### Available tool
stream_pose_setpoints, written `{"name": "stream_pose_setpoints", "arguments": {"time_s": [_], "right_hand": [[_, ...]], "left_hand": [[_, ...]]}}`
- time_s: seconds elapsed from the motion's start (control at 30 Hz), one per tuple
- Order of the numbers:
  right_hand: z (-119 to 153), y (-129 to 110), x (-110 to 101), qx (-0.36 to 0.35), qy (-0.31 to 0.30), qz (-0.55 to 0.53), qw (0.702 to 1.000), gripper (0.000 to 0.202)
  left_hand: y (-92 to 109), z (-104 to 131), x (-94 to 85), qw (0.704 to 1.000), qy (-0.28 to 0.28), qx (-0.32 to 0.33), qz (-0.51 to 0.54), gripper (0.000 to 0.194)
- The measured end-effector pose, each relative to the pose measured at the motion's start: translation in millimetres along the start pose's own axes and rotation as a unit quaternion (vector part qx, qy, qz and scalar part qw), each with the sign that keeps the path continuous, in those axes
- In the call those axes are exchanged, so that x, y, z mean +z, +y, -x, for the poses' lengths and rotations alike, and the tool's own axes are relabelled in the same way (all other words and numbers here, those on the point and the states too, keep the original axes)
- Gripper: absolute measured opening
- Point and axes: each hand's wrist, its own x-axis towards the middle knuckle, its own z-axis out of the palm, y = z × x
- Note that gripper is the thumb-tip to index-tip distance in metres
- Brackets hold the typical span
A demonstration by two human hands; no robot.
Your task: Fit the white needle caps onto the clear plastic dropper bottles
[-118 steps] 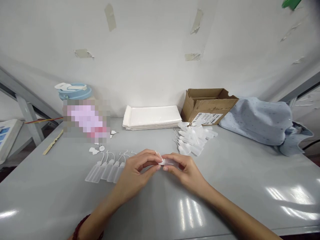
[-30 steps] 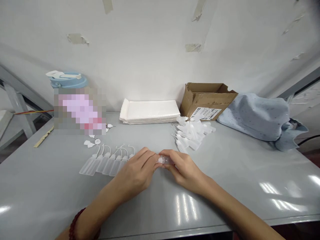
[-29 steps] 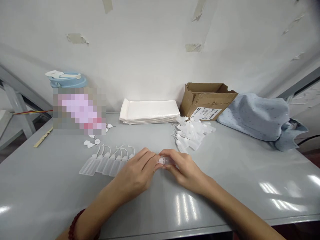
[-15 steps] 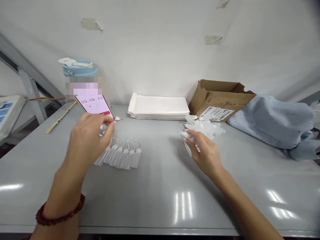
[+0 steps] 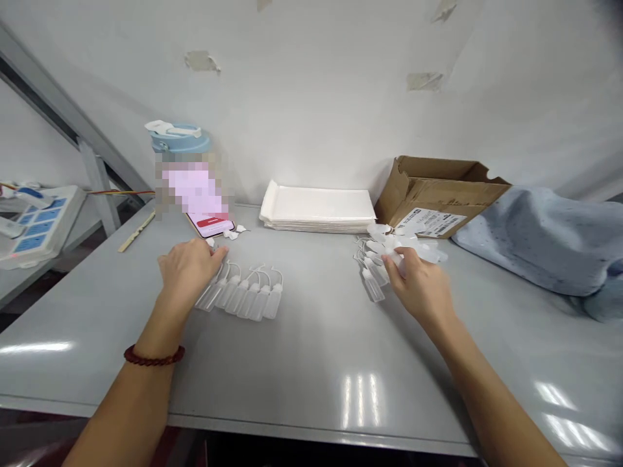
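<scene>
My left hand [image 5: 187, 272] is at the left end of a row of small translucent plastic bottles [image 5: 250, 299] with thin white cap straps. Its thumb points outward; the other fingers are hidden by the hand, so what they hold does not show. Small white caps [image 5: 230, 235] lie just beyond it, beside the phone. On the right, my right hand [image 5: 421, 282] reaches into a loose pile of similar bottles [image 5: 428, 251], thumb and forefinger closed on a small translucent bottle [image 5: 398, 261]. One bottle [image 5: 372, 285] lies slanted at the pile's near left edge.
A phone [image 5: 210, 224] leans by a blue-lidded cup [image 5: 179, 139]. White padded envelopes [image 5: 321, 204] are stacked against the wall. An opened cardboard box [image 5: 440, 194] and blue-grey cloth [image 5: 545, 246] stand at the right. A wooden stick [image 5: 137, 231] lies at the left.
My left hand has come down and turned its back to the camera. My right hand has shifted from the pile's near left edge further into it. The view has shifted slightly left.
</scene>
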Motion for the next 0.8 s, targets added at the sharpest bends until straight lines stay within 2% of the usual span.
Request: {"name": "stream_pose_setpoints", "arguments": {"time_s": [0.17,0.4,0.6,0.73,0.8], "right_hand": [[-2,1,-4,0.006,-0.01,-0.009,1.0,0.03],[-1,0,-4,-0.013,-0.064,0.005,0.998,0.028],[1,2,-13,0.007,-0.078,0.038,0.996,0.037],[2,2,-19,0.051,-0.03,0.026,0.998,0.035],[4,-5,-21,0.036,-0.002,-0.031,0.999,0.031]], "left_hand": [[5,2,-3.4,1.0,0.005,0.015,0.026,0.04],[18,5,-7.7,0.981,0.082,-0.008,0.173,0.02],[23,11,-5.7,0.93,0.102,-0.047,0.349,0.024],[26,10,-2.6,0.89,0.097,-0.055,0.443,0.029],[27,9,-1.2,0.871,0.097,-0.052,0.479,0.028]]}}
